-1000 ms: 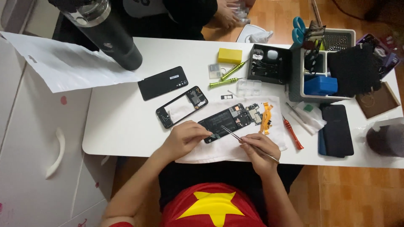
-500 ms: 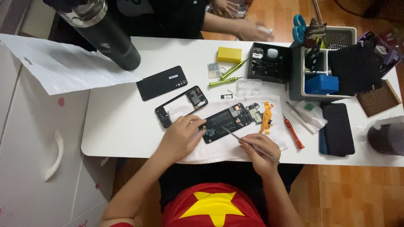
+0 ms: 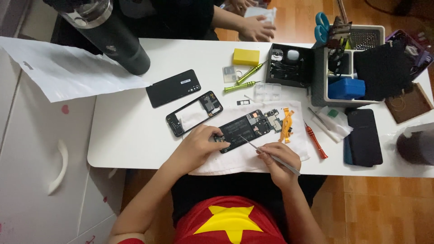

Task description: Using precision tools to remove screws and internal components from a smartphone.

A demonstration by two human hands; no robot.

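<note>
The left hand (image 3: 199,147) has slid onto the opened phone (image 3: 246,128).

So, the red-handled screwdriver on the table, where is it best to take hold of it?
Grip the red-handled screwdriver by its thick red handle, the end nearer the table edge, coming from above. It lies flat and free beside the white cloth, its thin tip pointing away toward the grey organiser.

The opened phone (image 3: 246,129) lies on a cloth (image 3: 253,156), the phone frame (image 3: 194,113) to its left, a screwdriver (image 3: 315,140) to its right.
</note>
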